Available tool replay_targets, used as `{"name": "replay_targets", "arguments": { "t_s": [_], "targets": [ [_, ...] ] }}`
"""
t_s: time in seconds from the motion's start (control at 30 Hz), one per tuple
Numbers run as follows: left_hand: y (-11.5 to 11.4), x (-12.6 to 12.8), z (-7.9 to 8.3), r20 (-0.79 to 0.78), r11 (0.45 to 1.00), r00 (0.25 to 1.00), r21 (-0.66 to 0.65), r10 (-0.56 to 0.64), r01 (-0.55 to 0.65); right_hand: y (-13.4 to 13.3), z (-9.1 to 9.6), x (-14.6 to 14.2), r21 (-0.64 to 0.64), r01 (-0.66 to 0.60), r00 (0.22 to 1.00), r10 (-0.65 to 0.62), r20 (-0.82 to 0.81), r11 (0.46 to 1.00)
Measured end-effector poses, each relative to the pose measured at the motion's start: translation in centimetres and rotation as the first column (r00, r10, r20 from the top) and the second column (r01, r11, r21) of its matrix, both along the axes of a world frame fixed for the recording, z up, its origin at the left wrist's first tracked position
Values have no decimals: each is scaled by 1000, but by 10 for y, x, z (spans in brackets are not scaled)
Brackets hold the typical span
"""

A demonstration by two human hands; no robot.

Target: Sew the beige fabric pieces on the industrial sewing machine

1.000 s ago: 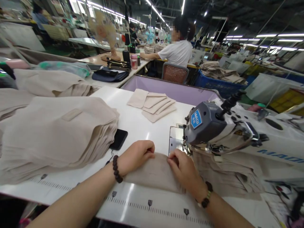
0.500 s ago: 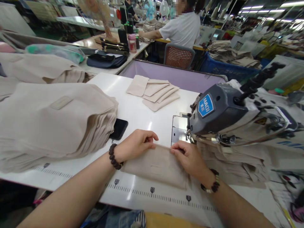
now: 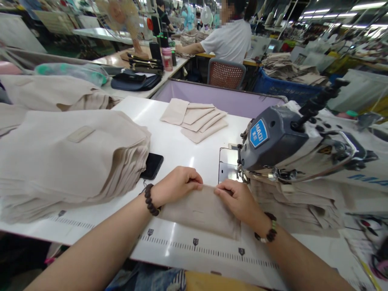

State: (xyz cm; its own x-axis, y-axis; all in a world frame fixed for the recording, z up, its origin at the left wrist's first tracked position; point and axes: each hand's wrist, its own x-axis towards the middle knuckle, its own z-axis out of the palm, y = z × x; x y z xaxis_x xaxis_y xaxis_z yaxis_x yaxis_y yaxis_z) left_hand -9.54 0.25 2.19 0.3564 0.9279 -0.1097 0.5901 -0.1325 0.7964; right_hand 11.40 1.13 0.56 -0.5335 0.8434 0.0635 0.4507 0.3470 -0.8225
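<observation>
A beige fabric piece (image 3: 200,210) lies on the white table in front of me, its far edge pinched between both hands. My left hand (image 3: 178,186) is closed on the upper left part of that edge, thumb against fingers. Closed on the same edge a short way to the right is my right hand (image 3: 238,198). Just beyond it stands the sewing machine (image 3: 273,137), its needle area over a metal plate (image 3: 228,165). The fabric lies on the near side of the plate, apart from the needle.
A tall stack of beige pieces (image 3: 66,153) is at left, with a phone (image 3: 153,165) beside it. Several folded beige pieces (image 3: 197,119) lie beyond my hands. More fabric (image 3: 303,206) sits under the machine arm. A person in a white shirt (image 3: 227,40) sits ahead.
My right hand has shifted slightly left along the fabric edge, closer to my left hand. Both hands keep their pinch. The view has turned a little.
</observation>
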Motion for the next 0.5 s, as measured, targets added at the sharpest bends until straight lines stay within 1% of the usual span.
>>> {"name": "replay_targets", "arguments": {
  "t_s": [0.1,0.3,0.4,0.5],
  "targets": [
    [0,1,-1,-7,1000,1000,-1,23,-23,1,1,0,-14,15,1000,-15,5,1000],
    [1,0,-2,-21,1000,1000,4,12,-12,2,2,2,-27,21,1000,-21,15,999],
    [1,3,-2,-11,999,1000,36,16,-15,2,2,1,-24,24,1000,-24,9,999],
    [1,6,-2,-4,997,1000,74,-13,14,0,3,0,-4,5,1000,-5,-6,1000]
  ]
}}
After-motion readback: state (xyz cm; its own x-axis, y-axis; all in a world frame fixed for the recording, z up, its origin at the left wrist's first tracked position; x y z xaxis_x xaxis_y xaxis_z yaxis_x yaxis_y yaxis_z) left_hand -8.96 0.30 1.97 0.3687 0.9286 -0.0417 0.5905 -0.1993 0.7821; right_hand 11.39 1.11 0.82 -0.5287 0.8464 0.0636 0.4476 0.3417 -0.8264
